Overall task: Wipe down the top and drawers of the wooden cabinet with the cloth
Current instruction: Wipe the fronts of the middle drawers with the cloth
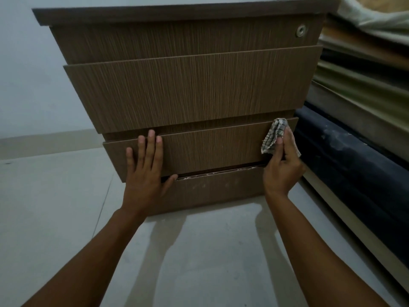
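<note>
Both hands on the bottom drawer [210, 149]: our left hand [146, 165] lies flat, right hand [282, 167] pinches the cloth [273, 135] at its right end, so we'd wipe leftward along it.

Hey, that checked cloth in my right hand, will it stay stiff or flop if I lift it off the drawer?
Probably floppy: the checked cloth is bunched in soft folds where the right hand holds it against the drawer front. Likely light too, since thumb and fingers alone carry it.

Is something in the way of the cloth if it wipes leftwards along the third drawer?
Only the left hand, which lies flat on the left part of the drawer. Between it and the cloth the front is bare.
</note>
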